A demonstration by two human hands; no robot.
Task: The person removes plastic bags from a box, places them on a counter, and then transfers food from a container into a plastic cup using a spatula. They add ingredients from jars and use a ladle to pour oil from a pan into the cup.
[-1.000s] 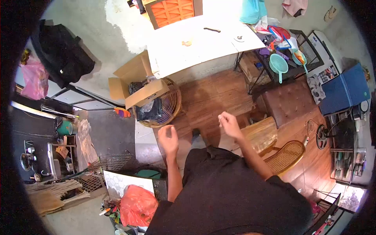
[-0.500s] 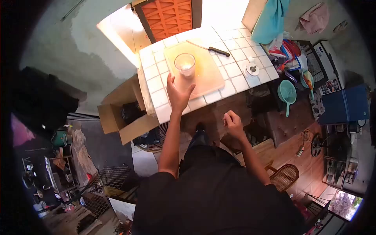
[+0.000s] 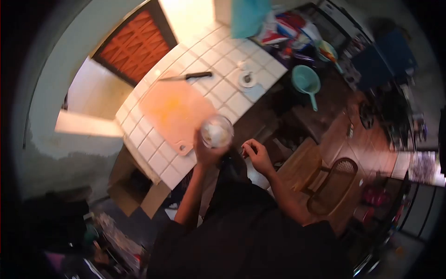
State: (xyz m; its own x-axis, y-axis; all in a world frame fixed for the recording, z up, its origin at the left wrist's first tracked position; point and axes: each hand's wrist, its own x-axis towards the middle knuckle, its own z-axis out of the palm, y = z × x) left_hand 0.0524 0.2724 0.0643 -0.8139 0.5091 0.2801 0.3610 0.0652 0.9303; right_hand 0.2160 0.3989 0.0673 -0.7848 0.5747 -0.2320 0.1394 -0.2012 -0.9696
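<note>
head view: only one, looks down, blurry
left hand [image 3: 204, 151]: fingers wrapped around a clear glass [image 3: 216, 132], gripping it from below, arm bent up from the body
glass: upright-ish, pale stuff inside, can't tell what; held at the near edge of the counter [image 3: 153, 153], just beside the cutting board [image 3: 174, 111], not clearly resting on anything
right hand [image 3: 255, 156]: fingers curled in loosely, holds nothing that shows; off the counter, over the floor, near the glass but apart from it
cutting board: pale orange, flat on the white tiled counter, handle corner toward the person
knife [image 3: 186, 76]: dark handle, lies on the tiles just past the far edge of the board
small dish [image 3: 246, 79]: white, round, on the tiles right of the knife
strainer [image 3: 306, 83]: teal, beyond the counter's right end
chair [image 3: 332, 183]: woven seat, on the wood floor to the right
cardboard box [image 3: 139, 195]: on the floor below the counter, left of the arm
</note>
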